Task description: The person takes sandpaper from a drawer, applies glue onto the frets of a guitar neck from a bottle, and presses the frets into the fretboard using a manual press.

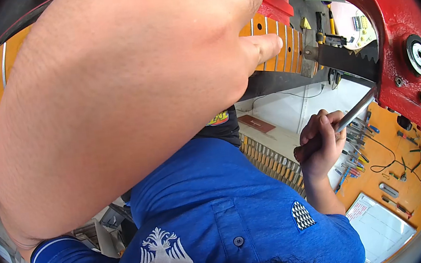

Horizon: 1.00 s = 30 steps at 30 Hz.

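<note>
A maple-coloured guitar neck [286,45] with metal frets and dark dot inlays runs across the upper view. My left hand [200,39] grips it from above, one digit pressed on the fretboard and another reaching past its far edge; the remaining fingers are hidden. At the neck's right, a metal block [309,63] on the toothed ram [345,59] of a red arbor press [391,33] stands against the frets. My right hand [325,136] is closed around the brown handle of a metal lever [356,110], which slants up to the press frame.
An orange pegboard [384,148] with several hand tools fills the lower right. A whiteboard [379,226] hangs beside it. Below the neck, a long row of wood-handled tools [271,161] lines a shelf. A pale guitar body [351,22] lies behind the press.
</note>
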Available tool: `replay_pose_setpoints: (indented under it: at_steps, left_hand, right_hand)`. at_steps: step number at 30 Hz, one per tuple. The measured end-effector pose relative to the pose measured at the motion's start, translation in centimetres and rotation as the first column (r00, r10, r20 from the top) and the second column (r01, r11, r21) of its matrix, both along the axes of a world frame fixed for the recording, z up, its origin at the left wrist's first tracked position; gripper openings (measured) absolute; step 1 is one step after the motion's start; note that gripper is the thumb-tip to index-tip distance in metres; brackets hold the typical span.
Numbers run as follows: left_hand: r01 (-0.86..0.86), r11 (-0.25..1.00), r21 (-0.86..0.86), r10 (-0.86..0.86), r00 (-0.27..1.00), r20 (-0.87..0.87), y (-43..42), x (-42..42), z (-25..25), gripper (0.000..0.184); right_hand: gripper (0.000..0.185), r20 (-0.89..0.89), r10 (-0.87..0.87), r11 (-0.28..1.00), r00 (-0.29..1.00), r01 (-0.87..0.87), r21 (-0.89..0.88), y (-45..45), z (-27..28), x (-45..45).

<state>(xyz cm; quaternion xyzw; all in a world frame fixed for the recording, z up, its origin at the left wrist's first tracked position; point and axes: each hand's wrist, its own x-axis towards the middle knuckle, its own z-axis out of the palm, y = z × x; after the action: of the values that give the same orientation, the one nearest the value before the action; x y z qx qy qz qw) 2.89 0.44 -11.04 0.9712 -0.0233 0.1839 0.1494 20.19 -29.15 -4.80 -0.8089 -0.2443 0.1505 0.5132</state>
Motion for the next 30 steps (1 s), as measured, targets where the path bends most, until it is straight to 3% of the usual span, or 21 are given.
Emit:
replay_pose_setpoints:
  at_steps: [30]
  left_hand:
    - [-0.184, 0.983, -0.005, 0.184, 0.982, 0.043, -0.6, -2.3, 1.4, 0.050]
  right_hand:
    - [0.022, 0.012, 0.019, 0.999, 1.000, -0.019, 0.035, -0.2, -0.3, 0.3]
